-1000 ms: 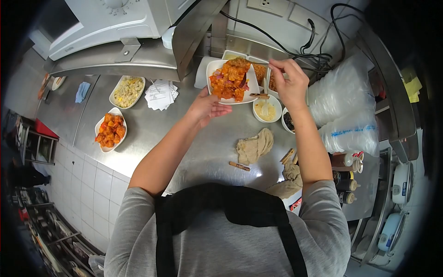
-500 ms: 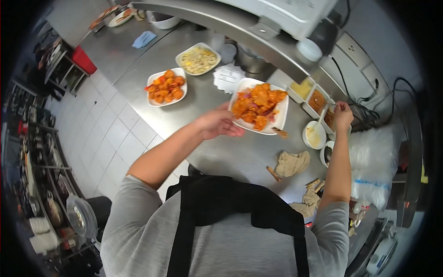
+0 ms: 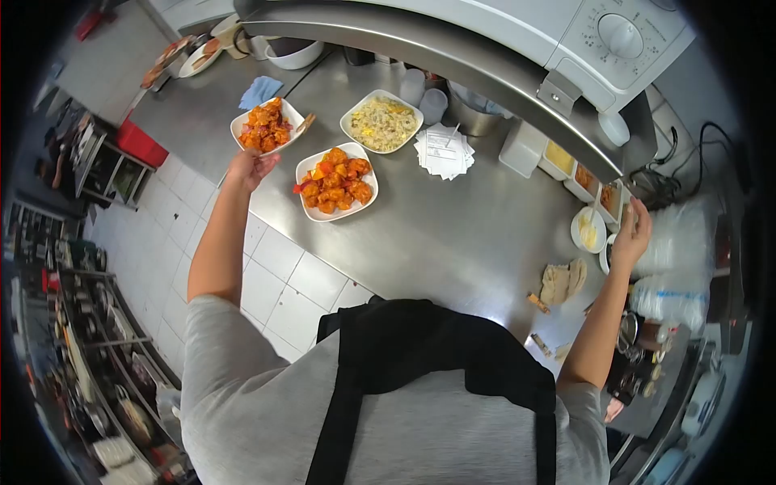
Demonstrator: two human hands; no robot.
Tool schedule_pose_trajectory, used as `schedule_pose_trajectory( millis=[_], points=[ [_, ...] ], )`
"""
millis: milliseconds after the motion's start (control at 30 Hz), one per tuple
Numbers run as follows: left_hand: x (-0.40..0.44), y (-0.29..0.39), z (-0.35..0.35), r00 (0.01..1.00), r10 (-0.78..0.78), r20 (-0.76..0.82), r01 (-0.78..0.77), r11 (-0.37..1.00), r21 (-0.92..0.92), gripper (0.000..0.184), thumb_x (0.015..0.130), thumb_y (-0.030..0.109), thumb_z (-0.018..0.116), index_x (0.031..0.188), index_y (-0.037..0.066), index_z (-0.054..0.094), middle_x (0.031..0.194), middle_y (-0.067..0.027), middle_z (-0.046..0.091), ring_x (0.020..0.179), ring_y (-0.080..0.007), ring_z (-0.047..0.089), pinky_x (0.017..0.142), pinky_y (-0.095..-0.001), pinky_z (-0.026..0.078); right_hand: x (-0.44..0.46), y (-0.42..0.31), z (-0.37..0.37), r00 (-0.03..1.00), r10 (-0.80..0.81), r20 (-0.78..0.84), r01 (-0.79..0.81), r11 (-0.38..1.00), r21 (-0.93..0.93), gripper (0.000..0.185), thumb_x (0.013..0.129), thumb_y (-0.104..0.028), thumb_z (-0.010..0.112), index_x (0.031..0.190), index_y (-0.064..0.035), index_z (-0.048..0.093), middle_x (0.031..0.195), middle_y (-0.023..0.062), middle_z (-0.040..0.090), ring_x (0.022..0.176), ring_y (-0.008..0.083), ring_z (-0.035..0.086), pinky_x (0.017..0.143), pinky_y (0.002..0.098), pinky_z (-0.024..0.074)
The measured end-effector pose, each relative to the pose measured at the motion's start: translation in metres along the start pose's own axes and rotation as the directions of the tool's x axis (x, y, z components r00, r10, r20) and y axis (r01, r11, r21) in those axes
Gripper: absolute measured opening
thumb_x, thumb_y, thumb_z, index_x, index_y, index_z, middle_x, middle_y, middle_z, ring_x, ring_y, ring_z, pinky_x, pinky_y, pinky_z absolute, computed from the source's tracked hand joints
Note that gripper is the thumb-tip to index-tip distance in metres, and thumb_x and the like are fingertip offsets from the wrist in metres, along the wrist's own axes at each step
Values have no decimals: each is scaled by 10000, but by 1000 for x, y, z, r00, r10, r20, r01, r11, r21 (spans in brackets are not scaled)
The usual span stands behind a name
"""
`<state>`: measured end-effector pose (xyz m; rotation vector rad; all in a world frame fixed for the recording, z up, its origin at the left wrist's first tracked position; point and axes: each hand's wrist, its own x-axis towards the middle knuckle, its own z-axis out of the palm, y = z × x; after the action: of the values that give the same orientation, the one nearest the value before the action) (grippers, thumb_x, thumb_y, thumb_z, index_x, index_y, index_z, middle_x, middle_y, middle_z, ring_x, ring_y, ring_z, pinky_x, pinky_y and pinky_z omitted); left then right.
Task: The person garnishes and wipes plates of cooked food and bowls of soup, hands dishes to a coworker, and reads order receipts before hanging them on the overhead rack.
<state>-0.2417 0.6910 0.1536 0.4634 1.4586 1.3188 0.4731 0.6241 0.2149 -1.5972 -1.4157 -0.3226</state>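
Note:
My left hand (image 3: 252, 167) is closed on the near rim of a white square plate (image 3: 280, 149) at the left end of the steel counter. Orange, sauce-coated fried pieces (image 3: 265, 123) fill it, and a wooden clothes peg (image 3: 305, 123) sits at its right edge. Right beside it stands a second plate (image 3: 370, 199) of orange pieces with red and yellow bits. A plate of fried rice (image 3: 418, 128) is behind that one. My right hand (image 3: 633, 232), fingers bent together, is beside the food tubs at the right; whatever it may pinch is hidden.
Paper slips (image 3: 444, 152) lie mid-counter. A white bowl with a spoon (image 3: 588, 229) stands near the tubs (image 3: 558, 160). Beige cloth (image 3: 563, 283) and a wooden peg (image 3: 538, 303) lie at the front right. A steel shelf (image 3: 420, 55) overhangs the back. Plastic bags (image 3: 675, 242) are at the right.
My left hand has carried its plate leftward, from mid-counter to the far-left end past the other orange plate. My right hand stays near the tubs. My view has shifted.

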Motion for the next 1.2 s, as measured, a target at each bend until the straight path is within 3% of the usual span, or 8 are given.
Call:
schedule_pose_trajectory(
  millis=[167,267,300,367,633,800,1000,1200],
  points=[
    [93,-39,-7,988,-59,142,90,970,-227,347,960,161,328,1244,-39,316,1068,-273,566,912,-340,628,790,-382,554,-74,19,-41,959,271,81,-270,962,-33,253,866,-207,585,1078,-78,633,1068,72,636,993,181,557,842,308,400],
    [102,-50,-4,980,41,194,-46,999,18,353,930,334,479,1053,5,455,885,-185,631,743,-261,652,672,-318,568,-102,21,-71,933,360,-18,-360,930,-77,246,868,-252,596,1026,-75,662,950,65,662,808,135,582,727,258,452],
    [93,-50,3,995,53,88,-72,971,228,319,891,351,549,907,32,531,696,-110,610,559,-186,605,484,-268,522,-107,25,-84,945,325,-45,-327,941,-88,224,866,-241,601,994,-71,671,927,74,662,792,134,581,729,275,460],
    [68,-48,2,949,-4,315,-180,813,553,301,874,365,563,864,65,582,658,-10,571,419,-65,445,360,-216,353,-108,16,-110,927,342,-156,-370,905,-212,170,837,-203,631,907,-58,684,876,109,655,766,183,608,686,291,478],
    [-42,-72,7,896,-196,398,-19,879,476,159,887,144,560,1033,81,553,782,-42,640,557,-95,607,493,-188,500,-92,62,-196,956,290,50,-222,822,-524,133,704,-79,661,830,-37,655,762,114,625,642,226,614,612,318,474],
    [-126,-124,49,881,-216,421,27,911,411,209,842,103,607,978,97,448,857,-129,661,701,-197,672,593,-233,534,-102,107,-211,740,569,359,-85,609,-788,158,650,-91,652,806,-75,658,821,117,629,759,280,623,693,376,492],
    [-243,-214,153,805,-291,516,284,954,95,323,883,135,554,1080,47,314,1045,-256,586,937,-308,623,845,-394,499,-102,121,-213,596,556,579,380,440,-814,177,779,-166,539,865,-83,670,1003,123,597,977,317,566,772,437,503],
    [-331,-241,217,657,-404,636,423,896,131,312,878,106,574,1129,96,389,1040,-147,605,933,-224,605,848,-361,481,-92,101,-282,784,370,498,42,770,-637,112,780,-137,552,859,-60,532,817,200,615,797,399,593,649,474,436]
  ],
)
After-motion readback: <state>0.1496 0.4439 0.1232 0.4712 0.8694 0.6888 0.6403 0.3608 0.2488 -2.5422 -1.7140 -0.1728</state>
